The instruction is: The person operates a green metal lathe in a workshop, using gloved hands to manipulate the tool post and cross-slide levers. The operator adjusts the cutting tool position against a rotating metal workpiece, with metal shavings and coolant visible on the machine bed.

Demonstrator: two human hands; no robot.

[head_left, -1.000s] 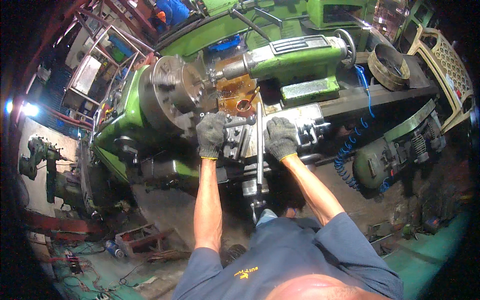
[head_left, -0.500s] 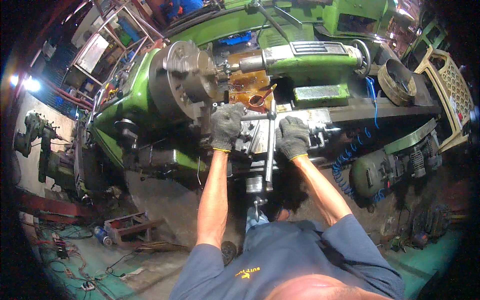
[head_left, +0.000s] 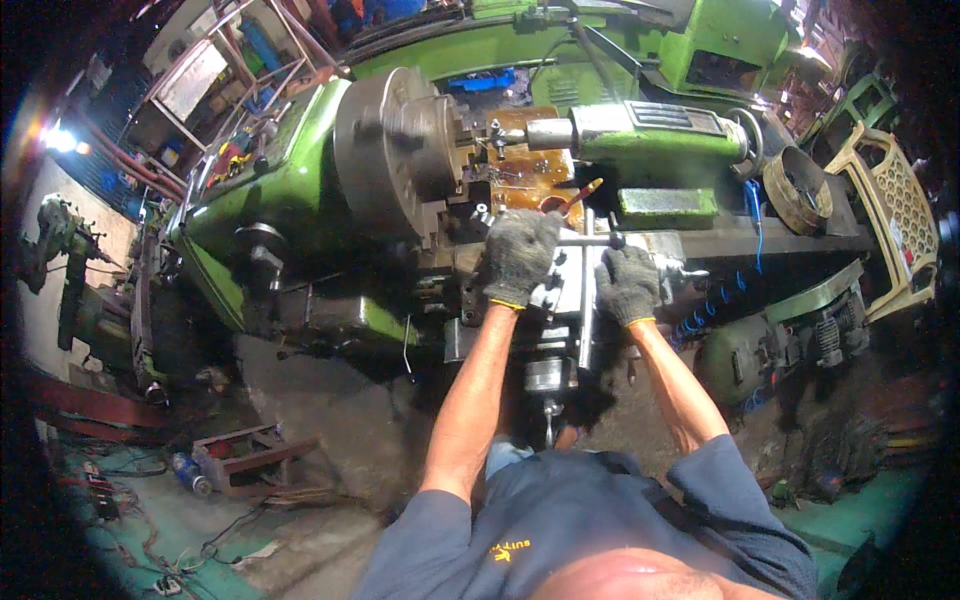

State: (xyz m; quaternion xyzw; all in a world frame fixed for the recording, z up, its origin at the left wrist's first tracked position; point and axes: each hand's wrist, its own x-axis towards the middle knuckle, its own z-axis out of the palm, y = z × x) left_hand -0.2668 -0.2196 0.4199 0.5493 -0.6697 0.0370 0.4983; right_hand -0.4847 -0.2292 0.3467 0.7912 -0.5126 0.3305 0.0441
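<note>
Both my hands wear grey knit gloves and work over the carriage of a green lathe. My left hand (head_left: 522, 255) is closed around the shaft of a T-handle wrench (head_left: 586, 310), whose long steel crossbar points toward me. What looks like the wrench's socket end (head_left: 482, 213) shows beyond the left glove, near the chuck (head_left: 375, 155). Just right of the crossbar is my right hand (head_left: 630, 282), its fingers curled; what they hold, if anything, is hidden. Beyond the left hand stands a small pot (head_left: 552, 204) with a brush (head_left: 582, 195) in it.
The tailstock (head_left: 650, 135) reaches toward the chuck from the right. A round metal tub (head_left: 797, 188) and a beige plastic chair (head_left: 890, 205) stand at the right, by a motor unit (head_left: 770, 345). A blue coiled hose (head_left: 735, 295) hangs in front. Cables and a red-brown frame (head_left: 258, 458) lie lower left.
The whole view has shifted, moving the scene rightward in the picture. My left hand has come closer to the crossbar and my right hand. The chuck area, smeared before, looks sharper.
</note>
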